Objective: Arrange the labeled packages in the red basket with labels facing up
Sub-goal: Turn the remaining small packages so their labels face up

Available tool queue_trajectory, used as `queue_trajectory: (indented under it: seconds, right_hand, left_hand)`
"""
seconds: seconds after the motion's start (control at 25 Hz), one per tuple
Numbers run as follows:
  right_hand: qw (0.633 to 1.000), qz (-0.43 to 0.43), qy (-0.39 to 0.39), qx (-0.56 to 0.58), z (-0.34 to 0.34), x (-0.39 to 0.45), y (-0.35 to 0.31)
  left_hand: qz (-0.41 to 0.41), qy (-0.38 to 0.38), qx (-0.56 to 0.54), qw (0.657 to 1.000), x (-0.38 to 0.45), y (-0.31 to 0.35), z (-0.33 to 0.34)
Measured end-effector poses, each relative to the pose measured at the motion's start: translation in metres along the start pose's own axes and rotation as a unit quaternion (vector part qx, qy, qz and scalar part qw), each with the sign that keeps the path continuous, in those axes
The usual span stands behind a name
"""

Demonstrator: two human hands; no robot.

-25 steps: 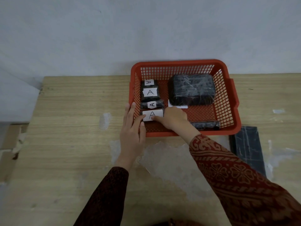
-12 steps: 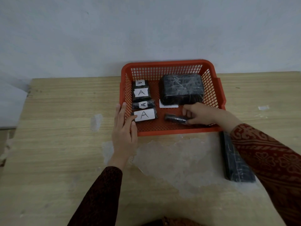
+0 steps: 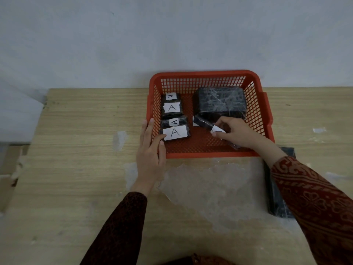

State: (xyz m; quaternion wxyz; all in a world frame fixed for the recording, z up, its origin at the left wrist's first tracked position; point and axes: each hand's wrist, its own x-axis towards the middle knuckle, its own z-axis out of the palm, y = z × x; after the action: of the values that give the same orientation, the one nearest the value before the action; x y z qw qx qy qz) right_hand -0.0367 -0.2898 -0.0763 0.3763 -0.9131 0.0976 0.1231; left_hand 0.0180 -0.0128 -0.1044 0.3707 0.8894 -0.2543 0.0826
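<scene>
**Turning the slim package label-up**

The desk [image 3: 76,150] carries the red basket [image 3: 208,154] at centre frame. Inside it, a big wrapped block [image 3: 220,101] fills the upper right, and four packages showing "A" labels [image 3: 174,131] line the left wall. My right hand [image 3: 236,133] grips a slim package [image 3: 203,123], its long axis running diagonally up-left, its label partly showing. My left hand [image 3: 150,150] rests open on the basket's left rim, fingertips touching the nearest labeled package. Bare floor lies just below.

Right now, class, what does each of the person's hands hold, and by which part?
The right hand grips a slim black package at its near, labelled end. The left hand holds nothing; it rests on the red basket rim.
</scene>
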Motion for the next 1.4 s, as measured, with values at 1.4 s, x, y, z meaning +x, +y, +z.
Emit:
queue_trajectory:
  seconds: [1.4]
  right_hand:
    - [0.952, 0.082, 0.265, 0.131, -0.012, -0.008, 0.007]
  left_hand:
    - [-0.134, -0.267, -0.023, 0.954, 0.092, 0.076, 0.066]
